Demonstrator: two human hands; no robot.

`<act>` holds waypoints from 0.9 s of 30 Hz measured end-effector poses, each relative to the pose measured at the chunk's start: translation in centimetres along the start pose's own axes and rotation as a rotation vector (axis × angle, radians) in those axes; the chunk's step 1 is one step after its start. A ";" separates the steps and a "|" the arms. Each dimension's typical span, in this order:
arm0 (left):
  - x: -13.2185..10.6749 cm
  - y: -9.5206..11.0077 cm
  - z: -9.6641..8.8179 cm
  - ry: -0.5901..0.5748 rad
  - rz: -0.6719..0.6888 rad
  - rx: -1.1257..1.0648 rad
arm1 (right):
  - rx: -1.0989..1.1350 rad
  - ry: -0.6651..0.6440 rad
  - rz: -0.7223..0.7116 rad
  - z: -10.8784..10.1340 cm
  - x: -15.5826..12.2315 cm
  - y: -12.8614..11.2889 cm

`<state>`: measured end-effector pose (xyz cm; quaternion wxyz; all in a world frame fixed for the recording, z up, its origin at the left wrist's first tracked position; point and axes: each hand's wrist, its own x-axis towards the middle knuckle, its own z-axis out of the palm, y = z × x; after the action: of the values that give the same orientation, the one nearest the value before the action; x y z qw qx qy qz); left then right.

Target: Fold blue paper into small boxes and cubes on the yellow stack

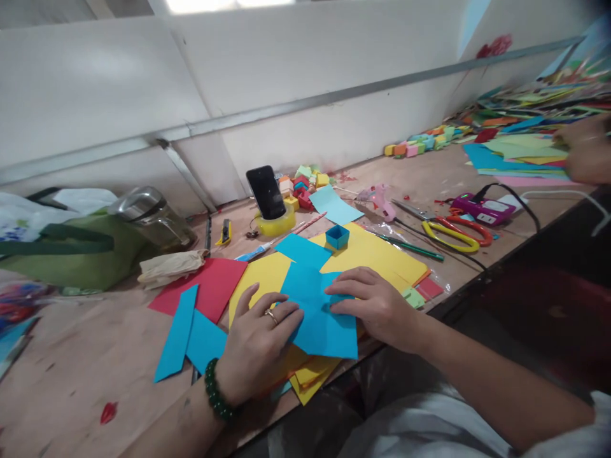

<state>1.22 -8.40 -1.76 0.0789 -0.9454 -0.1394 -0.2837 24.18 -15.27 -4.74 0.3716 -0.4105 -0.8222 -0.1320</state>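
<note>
Your left hand [260, 334] lies open, its fingers spread and lightly bent on the left part of a creased blue sheet [317, 312], with 1 ring and a green bead bracelet [217, 391] showing. Your right hand [382, 312] has its fingertips on the right part of that sheet; its thumb is hidden, so you cannot tell whether it grips the paper. The blue sheet sits between your hands near the table edge, over yellow sheets [382, 264]. Just beyond it are a smaller blue piece [303, 251] and 1 small open blue box [338, 238]. To your left, a blue strip [177, 337] overlaps a red sheet [210, 286]. Farther out, a phone [266, 192] leans upright by a yellow tape roll [277, 222]; to the right are a pink glue gun [379, 200], scissors [426, 218] and a purple power strip [482, 210]. At far right, another person's hand [589, 149] is near stacked coloured paper [520, 152].
</note>
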 end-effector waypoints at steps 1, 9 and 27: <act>0.0 -0.2 0.1 -0.043 0.016 -0.028 | 0.032 -0.082 0.032 -0.1 -0.3 0.1; 0.2 -0.1 0.5 -0.217 -0.174 -0.455 | 0.389 -0.279 0.252 -1.2 -1.5 -0.4; -0.2 -0.1 1.2 -0.189 -0.161 0.008 | -0.275 -0.053 0.439 0.7 -1.2 -1.1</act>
<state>1.64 -8.08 -2.83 0.0462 -0.9535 -0.2226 -0.1981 23.44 -16.23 -6.01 0.3104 -0.6292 -0.6970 -0.1481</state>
